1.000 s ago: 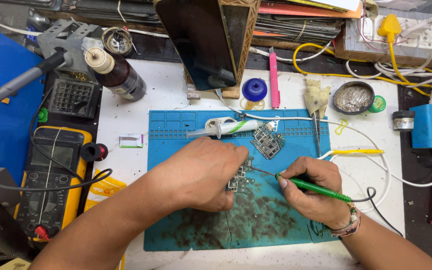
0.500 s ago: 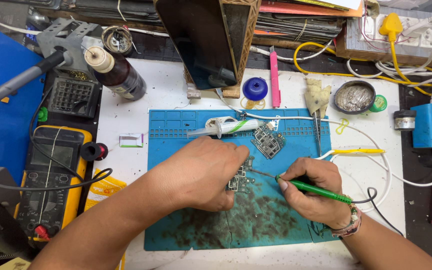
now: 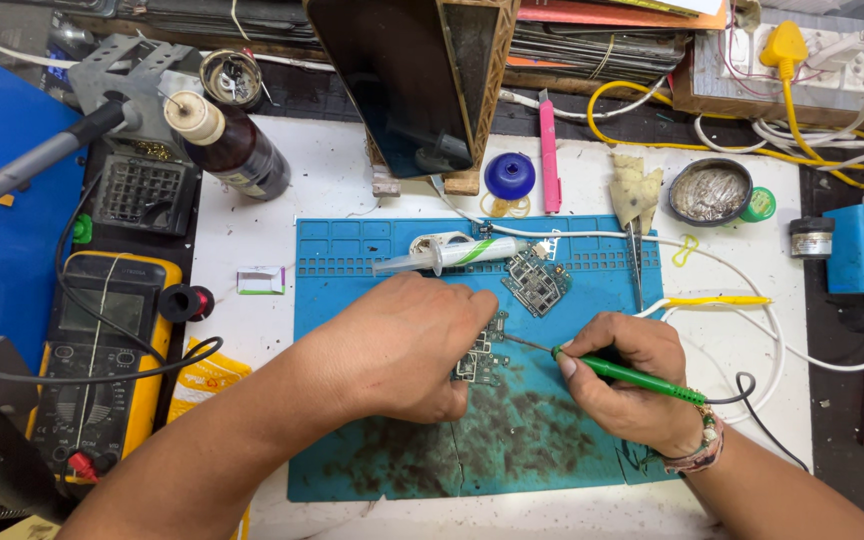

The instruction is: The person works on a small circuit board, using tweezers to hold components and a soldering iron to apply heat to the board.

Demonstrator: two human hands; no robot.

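Stained blue mat (image 3: pixel 552 450) on white bench (image 3: pixel 332 180)

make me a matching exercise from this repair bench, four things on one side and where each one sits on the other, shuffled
Things:
1. syringe
2. multimeter
3. soldering iron
4. small circuit board

Places:
A. in the right hand, tip toward the board
B. lying along the top of the blue work mat
C. off the mat, at the left edge of the bench
D. under the fingertips of the left hand, mid-mat

Pairs: 1-B, 2-C, 3-A, 4-D
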